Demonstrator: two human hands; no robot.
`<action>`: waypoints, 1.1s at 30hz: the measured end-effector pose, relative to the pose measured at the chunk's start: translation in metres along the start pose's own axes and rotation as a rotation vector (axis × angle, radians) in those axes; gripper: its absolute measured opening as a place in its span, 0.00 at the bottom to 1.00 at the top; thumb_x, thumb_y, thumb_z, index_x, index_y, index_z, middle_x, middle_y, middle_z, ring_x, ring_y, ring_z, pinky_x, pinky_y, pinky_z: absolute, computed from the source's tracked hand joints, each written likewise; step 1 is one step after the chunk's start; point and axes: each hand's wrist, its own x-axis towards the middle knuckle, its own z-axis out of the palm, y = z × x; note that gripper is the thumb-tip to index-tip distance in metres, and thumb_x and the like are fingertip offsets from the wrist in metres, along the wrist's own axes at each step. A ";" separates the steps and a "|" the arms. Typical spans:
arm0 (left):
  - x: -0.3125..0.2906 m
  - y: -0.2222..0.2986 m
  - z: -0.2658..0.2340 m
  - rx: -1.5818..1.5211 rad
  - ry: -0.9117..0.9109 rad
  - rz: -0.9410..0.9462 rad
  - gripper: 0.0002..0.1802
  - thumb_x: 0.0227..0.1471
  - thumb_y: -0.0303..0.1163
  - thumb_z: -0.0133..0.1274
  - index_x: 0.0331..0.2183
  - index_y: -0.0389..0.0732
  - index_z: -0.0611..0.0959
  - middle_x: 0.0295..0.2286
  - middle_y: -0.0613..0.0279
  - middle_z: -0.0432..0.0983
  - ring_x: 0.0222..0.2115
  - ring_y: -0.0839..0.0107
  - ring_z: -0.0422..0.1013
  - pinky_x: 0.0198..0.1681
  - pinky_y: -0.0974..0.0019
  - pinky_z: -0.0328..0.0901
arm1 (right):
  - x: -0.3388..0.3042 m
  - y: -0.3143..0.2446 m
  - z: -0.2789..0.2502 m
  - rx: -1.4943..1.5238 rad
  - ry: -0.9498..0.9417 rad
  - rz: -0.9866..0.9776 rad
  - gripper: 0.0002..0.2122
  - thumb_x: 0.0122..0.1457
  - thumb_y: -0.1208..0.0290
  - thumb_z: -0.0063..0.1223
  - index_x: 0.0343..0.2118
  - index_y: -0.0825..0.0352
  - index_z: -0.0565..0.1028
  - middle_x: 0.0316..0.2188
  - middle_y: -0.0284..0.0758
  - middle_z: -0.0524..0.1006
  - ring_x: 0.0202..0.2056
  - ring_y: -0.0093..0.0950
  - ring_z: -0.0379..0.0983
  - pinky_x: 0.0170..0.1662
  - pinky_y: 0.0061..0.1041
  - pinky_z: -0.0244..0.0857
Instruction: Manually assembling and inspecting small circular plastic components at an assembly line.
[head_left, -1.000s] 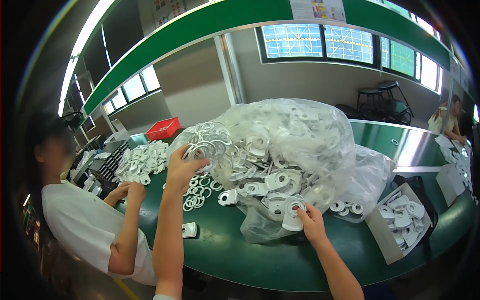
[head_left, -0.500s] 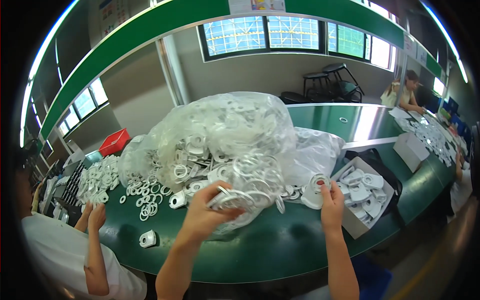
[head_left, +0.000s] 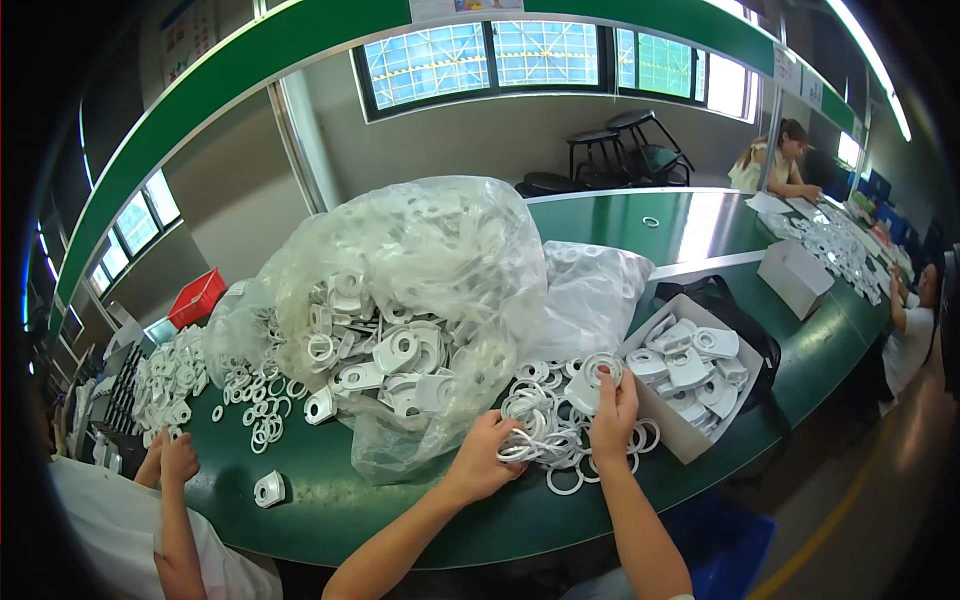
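Note:
My left hand (head_left: pixel 485 460) is at the near left side of a heap of white rings (head_left: pixel 540 425), its fingers curled round some of them. Several rings have spread over the green table top toward the near edge. Between the thumb and fingers of my right hand (head_left: pixel 612 425) is a white plastic part (head_left: pixel 583 390) with a rounded end and a round opening. It is held just above the right side of the heap. Left of the heap, a large clear plastic bag (head_left: pixel 430 235) lies open, with many similar white parts (head_left: pixel 400 350) spilling from its mouth.
On the right stands a cardboard box (head_left: pixel 690 440) of white parts, beside a black bag (head_left: pixel 745 330). A single white part (head_left: pixel 269 489) lies at the near left. A co-worker's hands (head_left: pixel 175 458) are at the left; another person (head_left: pixel 780 165) sits at the far right.
My left hand has moved right and down, bringing its bunch of rings onto the table beside my right hand. The rings have spread out there. My right hand still holds the white part.

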 end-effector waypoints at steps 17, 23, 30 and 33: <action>-0.028 -0.001 -0.099 -0.004 0.301 -0.096 0.14 0.45 0.28 0.57 0.38 0.37 0.80 0.31 0.56 0.78 0.30 0.63 0.74 0.35 0.66 0.68 | -0.013 -0.020 0.072 0.128 -0.196 0.160 0.08 0.63 0.72 0.41 0.39 0.72 0.69 0.29 0.29 0.72 0.29 0.14 0.64 0.32 0.14 0.59; -0.022 -0.117 -0.212 0.737 0.829 -0.236 0.08 0.38 0.24 0.58 0.28 0.39 0.83 0.29 0.58 0.74 0.34 0.60 0.71 0.37 0.62 0.65 | -0.021 -0.014 0.077 0.114 -0.283 0.056 0.10 0.64 0.72 0.40 0.43 0.72 0.68 0.32 0.31 0.73 0.31 0.15 0.66 0.35 0.14 0.60; -0.011 -0.136 -0.226 0.804 0.710 -0.251 0.08 0.36 0.24 0.59 0.26 0.41 0.82 0.36 0.57 0.70 0.41 0.56 0.65 0.42 0.59 0.63 | -0.021 -0.007 0.071 0.083 -0.368 0.301 0.12 0.63 0.70 0.42 0.45 0.73 0.67 0.27 0.32 0.74 0.23 0.17 0.69 0.24 0.18 0.63; -0.008 -0.091 -0.204 0.648 0.786 -0.117 0.08 0.35 0.24 0.60 0.26 0.40 0.81 0.38 0.55 0.70 0.41 0.57 0.66 0.46 0.58 0.60 | -0.019 -0.020 0.072 0.152 -0.514 0.388 0.13 0.63 0.70 0.42 0.45 0.73 0.67 0.24 0.32 0.75 0.18 0.18 0.69 0.18 0.19 0.62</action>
